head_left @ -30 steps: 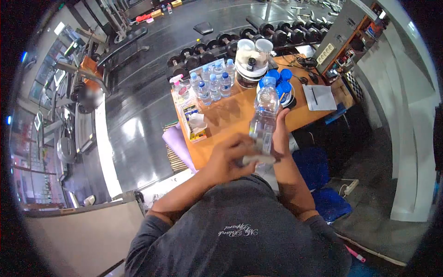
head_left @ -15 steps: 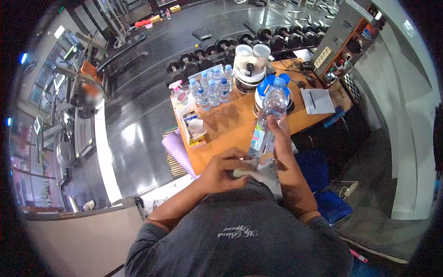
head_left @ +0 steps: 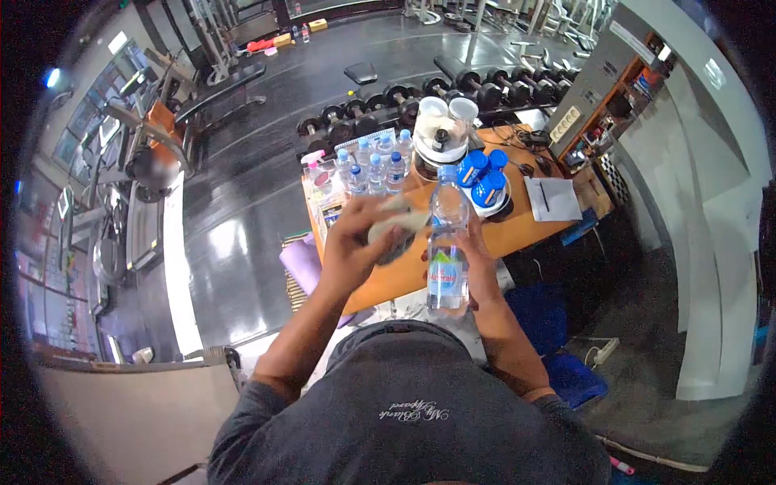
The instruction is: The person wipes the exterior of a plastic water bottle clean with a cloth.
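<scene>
Nearest to us, our right hand [head_left: 477, 267] is wrapped around a clear water bottle [head_left: 447, 246], its grip closed on the back of the bottle, which stands upright in the air above the near edge of the wooden surface [head_left: 517, 230]. The bottle's blue cap points away from us and its label faces the camera. Just to the left, our left hand [head_left: 356, 242] is closed on a crumpled pale cloth [head_left: 398, 220], pressed against or just beside the bottle's upper part; we cannot tell whether they touch. Farther out on the surface stand a row of small water bottles [head_left: 376, 168], a spray bottle with a pink top [head_left: 314, 166], blue-lidded jars [head_left: 482, 179], large white tubs [head_left: 443, 129] and a sheet of paper [head_left: 551, 198]. Beyond the surface, dumbbells [head_left: 388, 101] line the dark gym floor [head_left: 242, 178].
</scene>
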Demonstrator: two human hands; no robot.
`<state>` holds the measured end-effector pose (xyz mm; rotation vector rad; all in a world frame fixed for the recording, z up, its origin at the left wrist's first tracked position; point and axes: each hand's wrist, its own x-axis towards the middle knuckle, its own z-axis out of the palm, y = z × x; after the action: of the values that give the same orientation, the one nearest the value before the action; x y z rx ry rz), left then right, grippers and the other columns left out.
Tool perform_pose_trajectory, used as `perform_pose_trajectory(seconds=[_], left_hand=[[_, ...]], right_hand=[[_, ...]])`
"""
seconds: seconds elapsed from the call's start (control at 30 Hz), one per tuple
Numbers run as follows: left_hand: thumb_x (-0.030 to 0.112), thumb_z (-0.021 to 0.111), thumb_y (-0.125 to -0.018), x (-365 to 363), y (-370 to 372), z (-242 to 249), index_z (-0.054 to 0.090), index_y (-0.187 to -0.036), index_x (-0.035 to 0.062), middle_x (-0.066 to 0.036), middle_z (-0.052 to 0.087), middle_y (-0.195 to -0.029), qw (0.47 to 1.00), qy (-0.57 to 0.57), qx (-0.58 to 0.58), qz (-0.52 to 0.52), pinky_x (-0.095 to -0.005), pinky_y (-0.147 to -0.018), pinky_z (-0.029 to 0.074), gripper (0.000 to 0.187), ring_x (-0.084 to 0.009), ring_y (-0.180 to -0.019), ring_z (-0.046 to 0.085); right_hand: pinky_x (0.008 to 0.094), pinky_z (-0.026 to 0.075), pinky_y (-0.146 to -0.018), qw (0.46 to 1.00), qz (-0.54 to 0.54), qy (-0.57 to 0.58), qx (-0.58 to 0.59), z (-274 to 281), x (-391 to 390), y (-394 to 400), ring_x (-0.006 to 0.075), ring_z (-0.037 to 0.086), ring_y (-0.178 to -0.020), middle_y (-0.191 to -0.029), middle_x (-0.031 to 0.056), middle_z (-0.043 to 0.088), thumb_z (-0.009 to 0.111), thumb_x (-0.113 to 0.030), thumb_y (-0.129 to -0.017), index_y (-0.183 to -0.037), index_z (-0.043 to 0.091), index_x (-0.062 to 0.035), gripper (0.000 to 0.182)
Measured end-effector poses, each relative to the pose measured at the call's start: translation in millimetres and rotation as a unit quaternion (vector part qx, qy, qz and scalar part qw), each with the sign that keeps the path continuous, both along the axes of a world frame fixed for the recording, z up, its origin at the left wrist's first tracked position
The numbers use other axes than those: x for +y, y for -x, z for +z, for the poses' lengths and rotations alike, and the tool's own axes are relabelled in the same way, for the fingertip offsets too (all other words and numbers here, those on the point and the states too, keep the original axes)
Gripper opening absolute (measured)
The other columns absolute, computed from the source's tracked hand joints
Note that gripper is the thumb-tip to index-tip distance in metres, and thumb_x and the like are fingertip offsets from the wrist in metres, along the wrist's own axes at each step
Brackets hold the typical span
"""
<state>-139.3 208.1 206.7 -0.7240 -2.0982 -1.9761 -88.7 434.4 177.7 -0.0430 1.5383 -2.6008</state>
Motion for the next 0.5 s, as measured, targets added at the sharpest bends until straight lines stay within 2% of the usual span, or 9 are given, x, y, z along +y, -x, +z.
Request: perform_pose_trajectory(seconds=[0.07,0.1,0.17,0.27,0.3,0.37,0.4,0.47,0.5], left_hand=[[0.014,0.079,-0.089,12.3,24.8,11.7,0.077,-0.115,0.0063,-0.012,0.063,-0.123,0.999,0.013,0.034,0.028,-0.0338,-0.090,0.053,0.027,-0.0226,-0.108,0.066],[0.015,0.079,-0.089,18.4,35.1,20.4,0.077,-0.115,0.0070,-0.012,0.064,-0.123,0.997,0.039,0.050,0.035,-0.0347,-0.089,0.054,0.027,-0.0243,-0.106,0.067],[0.016,0.080,-0.089,30.4,47.7,36.3,0.077,-0.116,0.0085,-0.013,0.065,-0.122,0.991,0.093,0.083,0.045,-0.0365,-0.085,0.056,0.028,-0.0276,-0.103,0.069],[0.018,0.080,-0.087,44.9,42.8,28.9,0.077,-0.114,0.0085,-0.014,0.066,-0.119,0.977,0.150,0.134,0.063,-0.0380,-0.085,0.057,0.029,-0.0327,-0.099,0.070],[0.019,0.082,-0.084,46.8,33.9,21.4,0.077,-0.112,0.0075,-0.014,0.066,-0.117,0.978,0.153,0.119,0.077,-0.0389,-0.083,0.057,0.031,-0.0339,-0.098,0.070],[0.018,0.083,-0.082,44.4,12.4,5.3,0.077,-0.112,0.0077,-0.014,0.066,-0.115,0.971,0.174,0.162,0.034,-0.0391,-0.084,0.056,0.033,-0.0325,-0.098,0.069],[0.017,0.084,-0.080,42.0,0.8,-1.0,0.077,-0.112,0.0079,-0.014,0.066,-0.114,0.966,0.184,0.182,0.012,-0.0393,-0.084,0.056,0.034,-0.0317,-0.098,0.069],[0.016,0.084,-0.078,38.1,-24.1,-4.6,0.077,-0.111,0.0082,-0.014,0.067,-0.112,0.983,0.137,0.116,-0.044,-0.0393,-0.085,0.055,0.034,-0.0311,-0.099,0.068],[0.015,0.085,-0.077,36.8,-29.3,-5.3,0.077,-0.110,0.0083,-0.014,0.067,-0.111,0.988,0.112,0.081,-0.070,-0.0393,-0.086,0.054,0.035,-0.0308,-0.100,0.068]], right_hand=[[0.0423,0.062,-0.081,1.000,0.016,-0.001,0.013,-6.3,-9.2,-2.0,0.0289,0.070,-0.102,-0.139,0.0155,0.054,0.052,-0.046,-0.107,-0.165,0.011,-0.0233,0.075],[0.0389,0.061,-0.082,0.999,0.016,-0.030,0.035,-6.3,-15.4,-3.1,0.0249,0.069,-0.102,-0.140,0.0135,0.053,0.047,-0.061,-0.104,-0.166,0.010,-0.0200,0.083],[0.0389,0.061,-0.082,0.998,0.003,-0.038,0.045,-16.7,-22.5,-1.3,0.0236,0.069,-0.103,-0.141,0.0131,0.053,0.043,-0.067,-0.101,-0.165,0.011,-0.0176,0.087],[0.0393,0.060,-0.086,0.998,-0.001,-0.056,0.036,-15.8,-19.7,-4.2,0.0237,0.069,-0.105,-0.145,0.0130,0.051,0.033,-0.073,-0.100,-0.166,0.010,-0.0157,0.090],[0.0397,0.060,-0.087,0.998,-0.010,-0.062,0.029,-21.5,-15.8,-2.3,0.0240,0.069,-0.105,-0.145,0.0130,0.051,0.031,-0.073,-0.100,-0.166,0.010,-0.0158,0.090],[0.0405,0.057,-0.096,0.999,0.021,-0.040,-0.018,-14.0,-4.6,-6.7,0.0243,0.066,-0.114,-0.148,0.0122,0.049,0.025,-0.073,-0.101,-0.166,0.013,-0.0182,0.086],[0.0403,0.056,-0.099,0.999,-0.015,-0.034,-0.014,-20.0,-2.9,-6.0,0.0242,0.063,-0.118,-0.149,0.0121,0.048,0.025,-0.072,-0.102,-0.166,0.014,-0.0189,0.085],[0.0399,0.053,-0.103,0.996,-0.086,-0.025,-0.007,-31.5,-0.2,-1.9,0.0241,0.058,-0.126,-0.151,0.0118,0.046,0.025,-0.072,-0.102,-0.166,0.017,-0.0203,0.082],[0.0387,0.045,-0.112,0.996,-0.085,0.033,-0.002,-31.8,-1.7,-1.5,0.0247,0.048,-0.138,-0.157,0.0118,0.042,0.026,-0.071,-0.103,-0.166,0.019,-0.0217,0.081]])
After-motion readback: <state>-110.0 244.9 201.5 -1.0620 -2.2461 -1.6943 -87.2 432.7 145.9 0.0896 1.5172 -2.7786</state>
